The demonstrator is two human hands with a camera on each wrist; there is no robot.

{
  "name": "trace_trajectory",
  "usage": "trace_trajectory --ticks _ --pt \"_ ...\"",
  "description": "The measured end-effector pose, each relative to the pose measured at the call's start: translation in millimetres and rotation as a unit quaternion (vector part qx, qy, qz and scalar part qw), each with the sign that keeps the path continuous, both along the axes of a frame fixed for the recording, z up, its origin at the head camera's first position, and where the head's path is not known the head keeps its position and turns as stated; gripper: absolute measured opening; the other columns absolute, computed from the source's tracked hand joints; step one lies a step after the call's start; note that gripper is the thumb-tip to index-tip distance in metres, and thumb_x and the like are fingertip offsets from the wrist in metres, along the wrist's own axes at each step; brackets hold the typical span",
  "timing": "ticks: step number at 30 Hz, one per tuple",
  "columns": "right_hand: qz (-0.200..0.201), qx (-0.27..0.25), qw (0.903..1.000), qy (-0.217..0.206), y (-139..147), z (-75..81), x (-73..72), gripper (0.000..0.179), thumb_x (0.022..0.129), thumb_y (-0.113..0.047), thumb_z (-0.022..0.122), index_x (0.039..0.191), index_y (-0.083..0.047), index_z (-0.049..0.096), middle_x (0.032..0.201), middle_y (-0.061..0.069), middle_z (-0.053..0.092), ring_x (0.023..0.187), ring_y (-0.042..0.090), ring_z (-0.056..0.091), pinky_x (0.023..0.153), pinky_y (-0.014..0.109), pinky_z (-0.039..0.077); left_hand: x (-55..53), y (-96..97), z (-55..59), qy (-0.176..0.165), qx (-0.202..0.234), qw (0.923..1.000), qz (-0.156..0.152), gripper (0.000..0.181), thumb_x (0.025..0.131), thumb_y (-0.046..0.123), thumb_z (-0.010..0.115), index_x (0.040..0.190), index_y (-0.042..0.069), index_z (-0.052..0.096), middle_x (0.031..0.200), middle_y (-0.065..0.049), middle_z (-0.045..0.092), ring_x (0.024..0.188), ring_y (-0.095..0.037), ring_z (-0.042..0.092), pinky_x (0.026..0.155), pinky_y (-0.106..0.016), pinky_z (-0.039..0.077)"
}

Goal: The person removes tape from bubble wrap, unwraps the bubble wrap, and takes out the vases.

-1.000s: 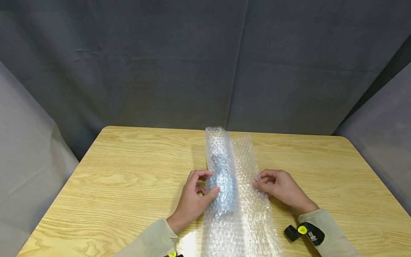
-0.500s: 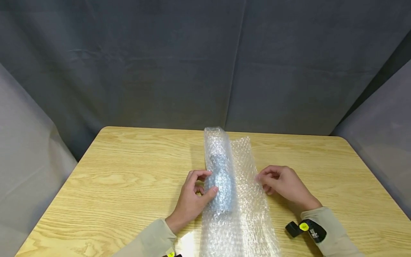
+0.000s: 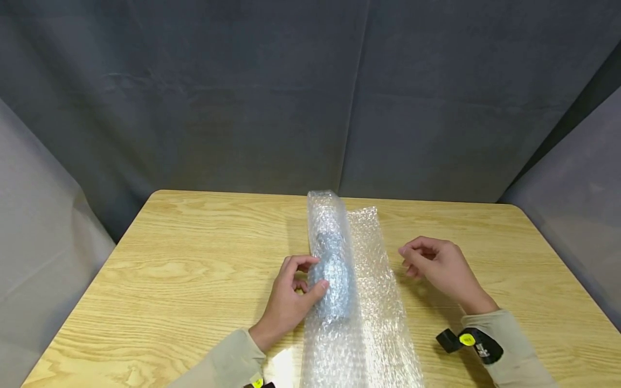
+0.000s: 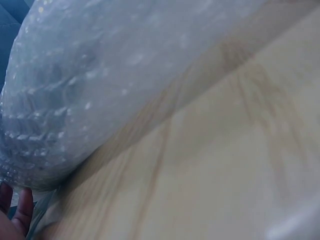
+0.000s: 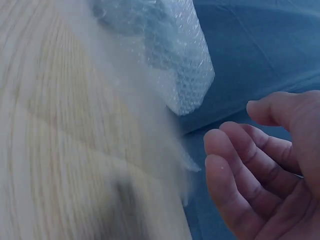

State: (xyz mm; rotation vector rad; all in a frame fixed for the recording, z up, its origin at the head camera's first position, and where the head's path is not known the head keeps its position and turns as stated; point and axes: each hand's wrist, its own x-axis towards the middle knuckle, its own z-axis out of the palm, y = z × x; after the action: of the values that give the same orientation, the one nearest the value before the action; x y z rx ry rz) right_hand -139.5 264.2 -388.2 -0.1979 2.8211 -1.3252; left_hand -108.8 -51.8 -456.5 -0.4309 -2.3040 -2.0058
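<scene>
A long bubble wrap bundle (image 3: 335, 339) lies lengthwise in front of me, a light blue object (image 3: 336, 283) showing blurrily through its layers; its kind is hidden. My left hand (image 3: 285, 304) grips the bundle's left side, thumb on top and fingers bent at the edge. In the left wrist view the bundle (image 4: 85, 95) bulges large above the fingertips (image 4: 22, 207). A loose flap of bubble wrap (image 3: 375, 280) stretches out flat to the right of the bundle. Apart from the flap's right edge, my right hand (image 3: 443, 269) hovers with loosely bent fingers around nothing, as the right wrist view shows.
The wooden table (image 3: 179, 269) has rounded far corners. Behind it hangs a dark grey curtain (image 3: 252, 97), with lighter cloth (image 3: 39, 231) at the left and right sides. A black strap device (image 3: 480, 345) sits on the right wrist.
My right hand has let go of the flap's right edge and moved away to the right and slightly farther back. The left hand stays on the bundle.
</scene>
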Motion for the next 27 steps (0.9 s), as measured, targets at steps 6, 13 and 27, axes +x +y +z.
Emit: trace_trajectory --ticks 6,13,27 --pt "0.001 0.013 0.9996 0.026 -6 10.9 5.5 0.033 0.101 -0.042 0.066 0.1 -0.01 0.074 0.087 0.013 0.075 0.071 0.017 0.072 0.066 0.034 0.062 0.1 -0.4 -0.1 0.002 -0.003 1.0 0.002 0.043 0.092 0.023 0.076 0.132 0.02 0.059 0.129 -0.002 0.055 0.104 -0.016 0.051 0.075 -0.02 0.052" --pt "-0.023 0.018 0.997 0.072 -4 33.0 15.5 0.025 0.101 -0.038 0.066 0.099 -0.015 0.074 0.084 0.003 0.074 0.071 0.018 0.073 0.068 0.029 0.06 -0.4 -0.1 -0.2 0.005 -0.004 1.0 0.003 0.043 0.092 0.022 0.076 0.131 0.019 0.06 0.129 -0.003 0.055 0.106 -0.015 0.051 0.075 -0.02 0.052" --pt "-0.015 0.022 0.9922 0.122 -15 40.4 24.7 0.012 0.099 -0.025 0.07 0.102 -0.014 0.075 0.089 0.001 0.076 0.077 0.003 0.072 0.069 0.019 0.059 0.0 0.2 -0.2 0.0 -0.001 1.0 0.0 0.043 0.092 0.022 0.075 0.132 0.019 0.059 0.13 -0.003 0.055 0.106 -0.016 0.05 0.075 -0.019 0.051"
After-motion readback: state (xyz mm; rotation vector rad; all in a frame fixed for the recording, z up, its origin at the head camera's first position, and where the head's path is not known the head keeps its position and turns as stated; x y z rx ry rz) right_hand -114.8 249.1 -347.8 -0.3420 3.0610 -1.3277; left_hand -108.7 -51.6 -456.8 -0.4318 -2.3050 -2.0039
